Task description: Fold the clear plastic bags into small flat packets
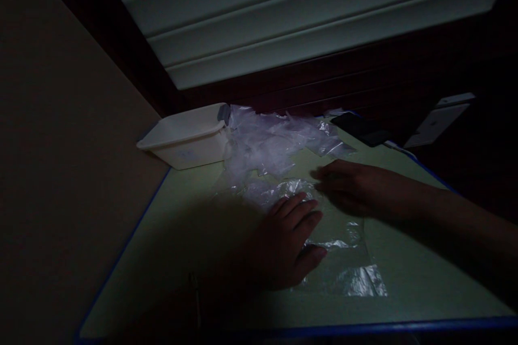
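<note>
A clear plastic bag (pixel 343 259) lies spread on the pale green tabletop, its shiny corner toward the front edge. My left hand (pixel 289 242) rests flat over the bag's left side with fingers spread. Beyond it, my right hand (pixel 350 186) is at the bag's far edge, fingers curled together in a pinch. Those fingertips are slightly blurred, and whatever is between them cannot be made out. Right behind both hands is a loose heap of thin clear plastic bags (pixel 267 143), some overlapping the far end of the spread one.
An open white plastic bin (pixel 194 151) stands at the back left, touching the heap. A dark phone-like slab (pixel 360 128) lies at the back right, with a white box (pixel 437 124) beyond. The table has a blue edge (pixel 364 329); a wall borders the left. Light is dim.
</note>
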Demonstrator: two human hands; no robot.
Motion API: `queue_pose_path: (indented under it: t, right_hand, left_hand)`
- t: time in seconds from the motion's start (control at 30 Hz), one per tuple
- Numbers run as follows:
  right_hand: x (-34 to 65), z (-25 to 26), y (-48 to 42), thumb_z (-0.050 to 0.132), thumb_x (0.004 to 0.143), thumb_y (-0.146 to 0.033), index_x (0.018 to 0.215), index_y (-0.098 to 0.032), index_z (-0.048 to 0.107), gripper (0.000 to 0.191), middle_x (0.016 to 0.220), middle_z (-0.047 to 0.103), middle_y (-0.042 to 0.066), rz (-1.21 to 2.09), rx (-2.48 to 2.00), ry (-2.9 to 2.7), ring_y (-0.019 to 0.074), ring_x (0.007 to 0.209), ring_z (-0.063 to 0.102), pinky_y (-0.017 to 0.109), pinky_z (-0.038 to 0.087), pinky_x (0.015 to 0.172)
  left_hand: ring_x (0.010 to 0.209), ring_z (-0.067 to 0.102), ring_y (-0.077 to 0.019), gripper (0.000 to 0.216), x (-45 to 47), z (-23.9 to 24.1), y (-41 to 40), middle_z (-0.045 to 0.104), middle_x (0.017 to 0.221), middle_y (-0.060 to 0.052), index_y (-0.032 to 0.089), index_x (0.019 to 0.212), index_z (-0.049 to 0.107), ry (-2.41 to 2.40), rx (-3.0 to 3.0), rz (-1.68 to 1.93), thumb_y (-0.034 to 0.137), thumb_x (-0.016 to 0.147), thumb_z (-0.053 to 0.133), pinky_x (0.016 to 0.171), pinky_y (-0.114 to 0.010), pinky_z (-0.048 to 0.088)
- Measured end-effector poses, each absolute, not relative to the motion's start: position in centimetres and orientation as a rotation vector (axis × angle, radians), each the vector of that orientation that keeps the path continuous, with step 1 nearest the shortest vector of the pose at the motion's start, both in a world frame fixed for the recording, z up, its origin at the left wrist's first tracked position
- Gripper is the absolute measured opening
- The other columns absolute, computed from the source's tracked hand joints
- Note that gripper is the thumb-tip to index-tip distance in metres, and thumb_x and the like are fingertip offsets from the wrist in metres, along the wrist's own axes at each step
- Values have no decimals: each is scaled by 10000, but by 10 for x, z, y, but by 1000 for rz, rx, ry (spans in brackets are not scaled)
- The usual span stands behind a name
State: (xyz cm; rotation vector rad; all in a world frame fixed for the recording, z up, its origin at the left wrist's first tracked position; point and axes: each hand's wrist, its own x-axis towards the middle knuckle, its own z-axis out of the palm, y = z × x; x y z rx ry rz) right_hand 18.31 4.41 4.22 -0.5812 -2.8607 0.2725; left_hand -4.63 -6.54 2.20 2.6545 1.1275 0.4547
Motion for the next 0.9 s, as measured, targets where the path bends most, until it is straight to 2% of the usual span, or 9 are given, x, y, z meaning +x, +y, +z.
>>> queue_pose_path:
  t: [0.2, 0.37, 0.5, 0.73, 0.9]
  right_hand:
    - [183, 49, 42, 470, 902, -228, 1127, -117, 647, 307, 1215, 601, 158, 355, -471, -2858, 273, 1148, 537, 456, 445, 977]
    - [179, 53, 38, 470, 905, -226, 1087, -128, 653, 276, 1085, 652, 132, 453, -411, -2831, 248, 1021, 582, 423, 459, 910]
    - [178, 52, 37, 469, 908, -214, 1064, -151, 669, 262, 1102, 648, 115, 478, -384, -2832, 233, 1036, 583, 399, 450, 926]
    - [181, 53, 36, 576, 836, -332, 1024, -153, 622, 264, 979, 634, 115, 393, -644, -2863, 251, 887, 604, 387, 486, 789]
    - [185, 51, 38, 556, 788, -179, 1147, -161, 551, 359, 1016, 628, 109, 378, -693, -2830, 243, 889, 605, 348, 489, 746]
  left_hand:
    - [1408, 277, -250, 542, -46, 23, -66, 424, 1462, -128, 116, 1380, 402, 1116, 2655, 450, 444, 950, 413, 1159, -466, 256]
    - [1413, 268, -244, 544, -46, 27, -66, 394, 1483, -137, 107, 1397, 375, 1096, 2638, 459, 433, 961, 385, 1163, -466, 246]
    - [1416, 261, -241, 537, -46, 28, -66, 402, 1477, -141, 101, 1387, 388, 1100, 2626, 472, 425, 959, 393, 1168, -456, 244]
    - [1404, 290, -255, 510, -47, 26, -66, 430, 1456, -143, 130, 1363, 422, 1116, 2622, 461, 433, 953, 408, 1141, -490, 290]
    - [1401, 296, -252, 491, -47, 24, -67, 435, 1450, -142, 137, 1353, 426, 1109, 2631, 475, 420, 952, 423, 1139, -494, 294]
